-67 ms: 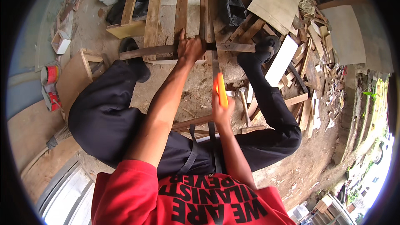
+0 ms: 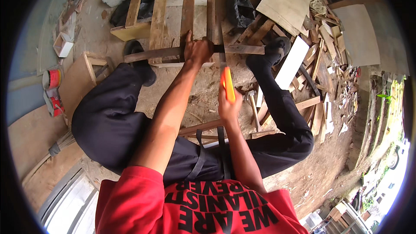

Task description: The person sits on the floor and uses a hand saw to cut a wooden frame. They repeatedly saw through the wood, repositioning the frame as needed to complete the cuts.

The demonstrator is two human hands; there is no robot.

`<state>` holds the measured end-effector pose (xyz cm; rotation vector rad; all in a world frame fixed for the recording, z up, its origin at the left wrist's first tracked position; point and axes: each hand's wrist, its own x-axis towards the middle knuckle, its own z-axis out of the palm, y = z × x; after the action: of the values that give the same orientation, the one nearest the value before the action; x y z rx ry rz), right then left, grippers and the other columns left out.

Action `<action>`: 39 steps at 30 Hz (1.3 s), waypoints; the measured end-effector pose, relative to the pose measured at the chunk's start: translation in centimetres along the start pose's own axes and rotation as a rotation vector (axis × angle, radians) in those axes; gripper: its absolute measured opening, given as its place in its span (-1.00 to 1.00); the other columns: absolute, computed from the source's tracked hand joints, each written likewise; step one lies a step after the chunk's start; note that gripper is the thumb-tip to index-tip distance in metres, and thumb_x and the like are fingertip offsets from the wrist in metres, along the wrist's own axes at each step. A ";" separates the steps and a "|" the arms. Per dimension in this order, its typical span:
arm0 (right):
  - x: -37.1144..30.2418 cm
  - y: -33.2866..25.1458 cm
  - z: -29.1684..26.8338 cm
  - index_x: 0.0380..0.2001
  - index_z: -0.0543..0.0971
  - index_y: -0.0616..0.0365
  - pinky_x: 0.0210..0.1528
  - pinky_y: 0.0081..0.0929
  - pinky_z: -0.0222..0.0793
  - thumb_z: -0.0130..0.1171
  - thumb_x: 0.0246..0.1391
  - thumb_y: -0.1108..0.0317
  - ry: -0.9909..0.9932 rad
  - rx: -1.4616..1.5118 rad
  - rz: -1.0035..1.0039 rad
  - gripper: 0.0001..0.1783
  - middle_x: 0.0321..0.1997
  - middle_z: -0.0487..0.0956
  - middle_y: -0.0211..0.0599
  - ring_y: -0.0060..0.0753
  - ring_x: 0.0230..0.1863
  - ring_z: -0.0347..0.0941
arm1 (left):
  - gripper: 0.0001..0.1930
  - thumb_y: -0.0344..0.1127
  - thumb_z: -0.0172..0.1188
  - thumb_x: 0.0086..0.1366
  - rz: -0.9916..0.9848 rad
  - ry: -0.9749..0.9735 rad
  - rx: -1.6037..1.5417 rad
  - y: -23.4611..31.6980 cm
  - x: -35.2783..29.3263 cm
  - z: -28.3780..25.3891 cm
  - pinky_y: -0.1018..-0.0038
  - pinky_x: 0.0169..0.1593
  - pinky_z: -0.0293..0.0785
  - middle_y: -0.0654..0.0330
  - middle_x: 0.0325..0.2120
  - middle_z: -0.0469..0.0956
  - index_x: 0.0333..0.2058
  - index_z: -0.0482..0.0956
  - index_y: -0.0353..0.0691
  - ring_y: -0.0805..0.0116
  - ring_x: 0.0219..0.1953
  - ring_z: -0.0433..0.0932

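Observation:
A narrow wooden strip [image 2: 162,53] lies crosswise in front of me over a slatted wooden frame [image 2: 188,11]. My left hand [image 2: 198,51] is closed over the strip's middle and presses it down, with the index finger pointing away along a slat. Just right of it, the thin blade of a handsaw [image 2: 229,84] crosses the strip. My right hand [image 2: 229,106] is wrapped round the saw's orange handle on the near side. The strip's right end reaches my right shoe [image 2: 277,51], and its left end lies by my other shoe.
A hammer [image 2: 255,110] lies right of the saw. Beyond it are a white board [image 2: 292,65] and a heap of wood offcuts [image 2: 323,56]. A black plastic bag [image 2: 241,8] sits ahead. At left are red-labelled cans [image 2: 53,79] and a broom [image 2: 60,143].
My right hand and the saw have moved a little forward, away from me, bringing the handle nearer the strip. My left hand stays on the strip.

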<state>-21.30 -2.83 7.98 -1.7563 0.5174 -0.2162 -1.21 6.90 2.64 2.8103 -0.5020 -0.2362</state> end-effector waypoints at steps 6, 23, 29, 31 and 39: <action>-1.5 0.7 -0.6 -0.52 0.51 0.31 -0.56 -0.49 0.18 0.20 0.21 0.37 -0.019 0.073 0.030 -0.74 -0.70 0.34 -0.43 -0.70 -0.58 0.23 | -0.63 -0.22 -0.07 0.32 -0.058 0.019 0.000 1.0 -0.4 -0.7 0.12 0.46 -0.14 -0.06 -0.53 0.67 -0.44 0.73 -0.17 0.09 -0.37 0.73; 5.5 -0.2 1.7 -0.45 0.55 0.32 -0.56 -0.48 0.19 0.14 0.22 0.39 0.069 0.088 -0.007 -0.79 -0.67 0.39 -0.44 -0.67 -0.60 0.26 | -0.66 -0.24 -0.01 0.25 -0.123 0.077 -0.040 0.9 1.1 -0.8 0.19 0.47 -0.19 -0.07 -0.54 0.67 -0.54 0.73 -0.14 0.15 -0.39 0.74; -3.8 2.0 -2.7 -0.47 0.51 0.27 -0.61 -0.63 0.11 0.11 0.28 0.38 -0.047 0.023 0.015 -0.76 -0.65 0.39 -0.56 -0.77 -0.62 0.25 | -0.66 -0.27 -0.02 0.21 -0.081 0.152 -0.071 0.4 0.2 1.0 0.22 0.45 -0.09 -0.07 -0.58 0.66 -0.58 0.71 -0.20 0.13 -0.47 0.71; -6.1 2.2 -3.7 -0.44 0.51 0.28 -0.61 -0.64 0.10 0.11 0.30 0.37 -0.099 0.052 0.003 -0.76 -0.65 0.38 -0.56 -0.76 -0.63 0.24 | -0.66 -0.28 -0.03 0.21 -0.069 0.185 -0.046 -0.6 1.0 1.1 0.23 0.45 -0.08 -0.07 -0.58 0.65 -0.59 0.70 -0.20 0.12 -0.49 0.70; -8.0 -2.0 -4.8 -0.46 0.54 0.28 -0.54 -0.57 0.21 0.10 0.26 0.34 -0.104 0.119 0.083 -0.75 -0.65 0.41 -0.49 -0.70 -0.60 0.29 | -0.64 -0.19 -0.03 0.27 -0.100 0.100 -0.083 0.3 0.6 -0.3 0.21 0.46 -0.10 -0.05 -0.59 0.66 -0.51 0.69 -0.22 0.12 -0.45 0.70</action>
<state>-29.89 -3.08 12.15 -1.6173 0.4913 -0.0951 -0.66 6.44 2.96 2.7527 -0.3227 -0.1319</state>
